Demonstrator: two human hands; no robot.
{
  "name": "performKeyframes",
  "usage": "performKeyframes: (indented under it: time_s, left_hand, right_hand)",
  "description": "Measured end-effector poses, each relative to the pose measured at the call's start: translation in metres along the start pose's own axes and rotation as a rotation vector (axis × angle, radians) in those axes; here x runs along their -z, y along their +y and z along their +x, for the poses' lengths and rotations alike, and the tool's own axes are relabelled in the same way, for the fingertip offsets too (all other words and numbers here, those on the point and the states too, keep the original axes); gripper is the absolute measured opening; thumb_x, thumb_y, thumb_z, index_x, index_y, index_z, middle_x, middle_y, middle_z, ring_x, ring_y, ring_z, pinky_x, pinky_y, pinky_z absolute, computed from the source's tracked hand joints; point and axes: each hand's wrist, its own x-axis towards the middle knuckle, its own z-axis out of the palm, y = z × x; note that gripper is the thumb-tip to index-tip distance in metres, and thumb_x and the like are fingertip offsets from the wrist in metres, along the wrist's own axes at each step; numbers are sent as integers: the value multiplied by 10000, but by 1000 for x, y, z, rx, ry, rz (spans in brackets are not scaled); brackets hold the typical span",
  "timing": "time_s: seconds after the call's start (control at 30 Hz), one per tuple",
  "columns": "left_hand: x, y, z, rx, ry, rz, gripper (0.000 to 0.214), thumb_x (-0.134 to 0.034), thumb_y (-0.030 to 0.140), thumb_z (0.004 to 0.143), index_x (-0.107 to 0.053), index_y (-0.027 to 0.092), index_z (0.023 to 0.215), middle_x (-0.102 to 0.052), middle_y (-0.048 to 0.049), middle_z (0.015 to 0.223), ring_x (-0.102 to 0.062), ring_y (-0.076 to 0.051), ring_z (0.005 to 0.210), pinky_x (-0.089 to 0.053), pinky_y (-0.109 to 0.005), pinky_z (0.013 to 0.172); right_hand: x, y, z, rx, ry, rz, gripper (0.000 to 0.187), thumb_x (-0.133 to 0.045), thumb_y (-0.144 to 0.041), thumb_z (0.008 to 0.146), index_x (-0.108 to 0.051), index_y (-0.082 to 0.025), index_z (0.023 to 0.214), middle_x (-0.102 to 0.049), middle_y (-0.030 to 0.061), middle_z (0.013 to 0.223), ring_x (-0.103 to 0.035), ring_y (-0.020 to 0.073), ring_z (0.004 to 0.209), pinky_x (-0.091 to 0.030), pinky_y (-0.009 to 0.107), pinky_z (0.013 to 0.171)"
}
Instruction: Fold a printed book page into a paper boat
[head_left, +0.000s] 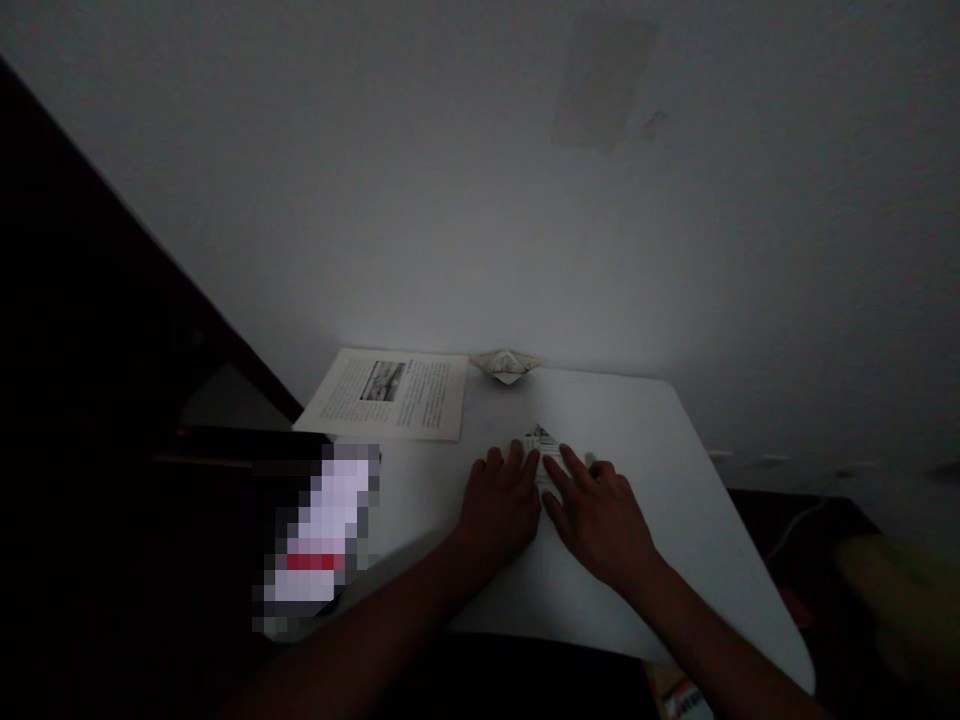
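Both my hands lie side by side on a white table (675,470) in dim light. My left hand (501,500) rests flat with fingers stretched out, touching the left edge of a small folded piece of printed paper (541,445). My right hand (596,510) lies flat too, its fingers pressing down on the same folded paper from the right. Most of the paper is hidden under my fingers; only its pointed top shows.
A printed page with a photo (394,392) lies at the table's far left. A finished folded paper boat (505,364) sits by the wall. A blurred-out object (322,535) lies at the left edge, beside dark furniture. A white wall rises behind.
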Motion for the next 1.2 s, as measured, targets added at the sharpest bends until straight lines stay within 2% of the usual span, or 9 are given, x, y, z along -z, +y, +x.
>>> performKeyframes:
  time_s: [0.2, 0.43, 0.7, 0.83, 1.03, 1.13, 1.2]
  left_hand:
    - [2, 1, 15, 20, -34, 23, 475, -398, 300, 883, -417, 166, 1338, -451, -118, 1361, -413, -357, 1154, -426, -479, 818]
    - [2, 4, 25, 90, -59, 13, 489, -358, 280, 894, -368, 157, 1367, -450, -126, 1351, -452, -319, 1082, -424, -475, 785]
    - [5, -1, 33, 108, -72, -50, 491, -406, 320, 870, -383, 176, 1339, -488, -145, 1254, -495, -288, 997, -441, -403, 728]
    - [4, -6, 42, 120, -89, -81, 522, -457, 331, 835, -376, 216, 1338, -484, -130, 1240, -525, -284, 959, -457, -361, 663]
    - [4, -12, 51, 113, -106, -80, 498, -460, 359, 834, -395, 233, 1311, -499, -114, 1160, -566, -234, 816, -447, -330, 611]
    - [4, -17, 53, 88, -57, -71, 371, -449, 353, 849, -500, 195, 1181, -519, -106, 1066, -540, -244, 886, -447, -355, 698]
    - [3, -20, 54, 78, -14, -68, 306, -457, 349, 852, -548, 178, 1089, -526, -103, 1014, -508, -255, 944, -428, -385, 787]
  right_hand:
    - [3, -2, 12, -37, -36, -30, 476, -357, -410, 918, -419, -262, 1366, -420, 52, 1427, -480, 317, 1026, -413, 462, 813]
    - [-1, -1, 29, -57, -66, -1, 473, -339, -342, 930, -383, -240, 1389, -429, 64, 1409, -487, 293, 1049, -431, 412, 830]
    - [-1, 0, 42, -61, -80, -14, 450, -310, -328, 934, -420, -236, 1361, -452, 110, 1366, -554, 277, 947, -477, 392, 756]
    - [1, 2, 51, -92, -115, -13, 440, -298, -342, 938, -419, -258, 1353, -455, 127, 1344, -601, 265, 884, -492, 369, 662]
    - [5, 7, 59, -108, -127, 34, 430, -311, -353, 936, -415, -276, 1345, -461, 135, 1301, -642, 221, 788, -484, 328, 580]
    - [0, 16, 61, -73, -92, 83, 412, -309, -345, 939, -453, -267, 1318, -489, 121, 1255, -634, 207, 815, -492, 321, 609]
    - [-5, 25, 62, -34, -44, 121, 397, -327, -329, 936, -500, -237, 1281, -527, 114, 1194, -606, 215, 894, -497, 330, 691]
